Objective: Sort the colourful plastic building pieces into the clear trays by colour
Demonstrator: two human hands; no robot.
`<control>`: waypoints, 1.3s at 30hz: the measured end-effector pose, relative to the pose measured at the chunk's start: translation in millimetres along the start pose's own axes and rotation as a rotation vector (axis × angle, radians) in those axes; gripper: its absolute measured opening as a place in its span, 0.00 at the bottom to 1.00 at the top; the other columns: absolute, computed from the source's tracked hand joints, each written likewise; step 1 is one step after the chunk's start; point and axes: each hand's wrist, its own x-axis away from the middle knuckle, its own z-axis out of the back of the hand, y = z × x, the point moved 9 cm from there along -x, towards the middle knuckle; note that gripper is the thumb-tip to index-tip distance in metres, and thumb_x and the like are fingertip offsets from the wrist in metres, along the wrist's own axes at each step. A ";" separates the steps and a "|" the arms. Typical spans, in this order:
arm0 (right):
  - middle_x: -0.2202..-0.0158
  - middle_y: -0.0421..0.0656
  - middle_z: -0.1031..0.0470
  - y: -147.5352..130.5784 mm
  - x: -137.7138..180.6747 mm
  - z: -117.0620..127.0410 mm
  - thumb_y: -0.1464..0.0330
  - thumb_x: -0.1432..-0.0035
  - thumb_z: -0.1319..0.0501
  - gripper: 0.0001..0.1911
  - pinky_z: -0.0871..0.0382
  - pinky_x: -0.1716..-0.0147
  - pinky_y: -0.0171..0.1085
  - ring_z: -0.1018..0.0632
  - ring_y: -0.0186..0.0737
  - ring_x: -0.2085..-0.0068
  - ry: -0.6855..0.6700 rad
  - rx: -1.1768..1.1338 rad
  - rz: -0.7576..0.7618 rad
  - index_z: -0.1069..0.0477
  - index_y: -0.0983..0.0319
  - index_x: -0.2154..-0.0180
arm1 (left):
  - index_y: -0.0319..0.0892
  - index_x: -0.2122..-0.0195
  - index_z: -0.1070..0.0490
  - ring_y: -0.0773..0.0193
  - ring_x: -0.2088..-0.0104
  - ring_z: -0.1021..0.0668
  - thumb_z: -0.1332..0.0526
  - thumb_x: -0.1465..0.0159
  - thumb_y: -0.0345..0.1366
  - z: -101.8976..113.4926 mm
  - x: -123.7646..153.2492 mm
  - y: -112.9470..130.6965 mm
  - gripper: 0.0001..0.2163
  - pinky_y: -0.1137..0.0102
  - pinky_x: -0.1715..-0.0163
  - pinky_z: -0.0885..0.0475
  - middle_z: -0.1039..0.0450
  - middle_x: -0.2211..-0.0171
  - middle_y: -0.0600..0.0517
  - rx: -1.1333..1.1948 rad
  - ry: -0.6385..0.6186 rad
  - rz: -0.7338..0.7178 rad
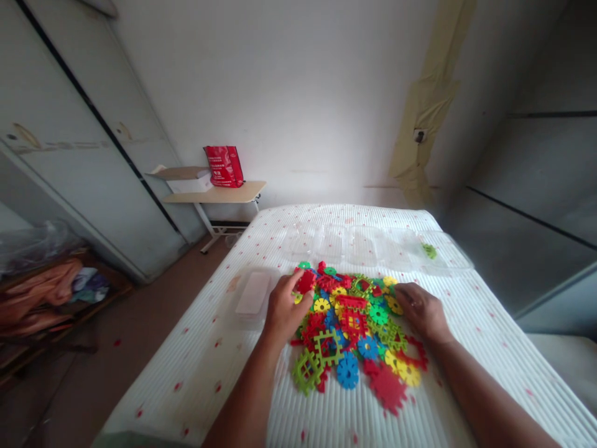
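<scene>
A heap of flat plastic interlocking pieces (pixel 354 323) in red, green, yellow and blue lies on a white ribbed bedcover (pixel 224 361). My left hand (pixel 286 308) rests on the heap's left edge, its fingers curled onto a red piece (pixel 306 282). My right hand (pixel 422 309) lies on the heap's right edge, fingers bent down over yellow and green pieces. What either hand actually grips is hidden under the fingers.
A clear plastic box (pixel 254 295) sits just left of my left hand. Clear trays (pixel 373 246) lie beyond the heap, one holding a green piece (pixel 429 251). A small table (pixel 219 194) with a red bag (pixel 224 166) stands by the wall. Clothes are piled at left.
</scene>
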 end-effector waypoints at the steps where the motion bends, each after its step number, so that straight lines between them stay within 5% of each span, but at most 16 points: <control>1: 0.69 0.44 0.23 -0.2 0.5 -0.7 0.60 0.40 0.49 0.14 0.30 0.69 0.35 0.22 0.39 0.69 -0.006 -0.006 0.006 0.28 0.60 0.66 | 0.41 0.48 0.33 0.64 0.59 0.25 0.42 0.43 0.36 1.7 6.5 1.0 0.21 0.71 0.59 0.29 0.28 0.55 0.48 0.030 -0.023 -0.015; 7: 0.68 0.45 0.23 -17.4 -0.7 2.5 0.61 0.40 0.49 0.15 0.29 0.69 0.36 0.23 0.39 0.69 -0.010 -0.026 0.028 0.27 0.60 0.66 | 0.41 0.49 0.32 0.63 0.59 0.24 0.41 0.43 0.36 13.2 34.8 -6.2 0.19 0.70 0.60 0.27 0.27 0.57 0.48 0.072 -0.019 -0.027; 12: 0.66 0.47 0.23 -81.1 -4.9 5.0 0.65 0.40 0.47 0.11 0.28 0.65 0.38 0.23 0.41 0.65 -0.064 -0.118 0.214 0.26 0.60 0.64 | 0.43 0.47 0.36 0.59 0.51 0.27 0.43 0.41 0.34 10.6 49.9 5.5 0.19 0.65 0.53 0.28 0.30 0.52 0.45 0.000 0.156 -0.238; 16: 0.64 0.46 0.23 -116.9 0.1 -5.4 0.67 0.41 0.45 0.10 0.29 0.63 0.37 0.23 0.40 0.63 -0.249 -0.158 0.360 0.26 0.58 0.61 | 0.43 0.45 0.39 0.58 0.49 0.29 0.44 0.40 0.33 0.2 56.1 11.2 0.21 0.63 0.51 0.29 0.30 0.51 0.45 -0.045 0.168 -0.323; 21: 0.62 0.46 0.24 -123.5 14.1 -18.4 0.65 0.46 0.40 0.10 0.30 0.63 0.36 0.24 0.40 0.63 -0.459 -0.088 0.389 0.26 0.58 0.61 | 0.43 0.45 0.39 0.59 0.50 0.28 0.44 0.40 0.32 -5.1 59.3 11.5 0.21 0.64 0.51 0.29 0.30 0.51 0.45 -0.056 0.145 -0.379; 28: 0.63 0.46 0.24 -125.9 17.1 -19.6 0.66 0.39 0.48 0.11 0.30 0.64 0.34 0.23 0.38 0.63 -0.397 -0.113 0.406 0.27 0.58 0.64 | 0.43 0.44 0.39 0.59 0.49 0.28 0.44 0.40 0.34 -9.5 54.3 9.4 0.21 0.64 0.51 0.29 0.31 0.49 0.45 -0.049 0.116 -0.282; 32: 0.68 0.44 0.24 -112.9 2.4 -13.4 0.64 0.38 0.48 0.12 0.31 0.67 0.34 0.24 0.37 0.68 -0.320 -0.200 0.214 0.28 0.59 0.66 | 0.43 0.43 0.42 0.59 0.51 0.27 0.42 0.41 0.34 -10.8 47.3 7.7 0.24 0.65 0.52 0.28 0.31 0.50 0.45 -0.013 0.101 -0.199; 39: 0.82 0.37 0.31 -76.5 -13.0 -40.1 0.57 0.48 0.41 0.14 0.37 0.79 0.32 0.31 0.33 0.80 -0.323 -0.581 -0.452 0.29 0.62 0.74 | 0.44 0.41 0.44 0.58 0.47 0.30 0.43 0.42 0.32 -26.5 38.1 38.3 0.27 0.63 0.47 0.32 0.33 0.48 0.45 -0.032 0.035 -0.355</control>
